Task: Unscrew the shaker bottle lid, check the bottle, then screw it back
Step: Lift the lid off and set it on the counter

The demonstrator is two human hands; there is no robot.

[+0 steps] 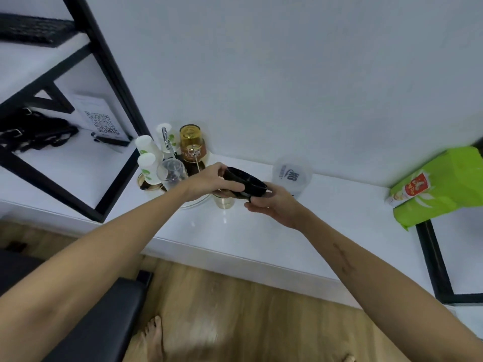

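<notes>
The black shaker lid is off the bottle and tilted, held in the air above the white table. My left hand grips its left side with thumb and fingers. My right hand holds it from below and from the right. The translucent shaker bottle, with dark print on its side, stands upright on the table just behind my right hand, near the wall. Neither hand touches the bottle.
A round tray to the left carries paper cups, a clear glass and an amber jar. A small gold cup stands under my hands. A green bag lies at the right, a black-framed shelf at the left.
</notes>
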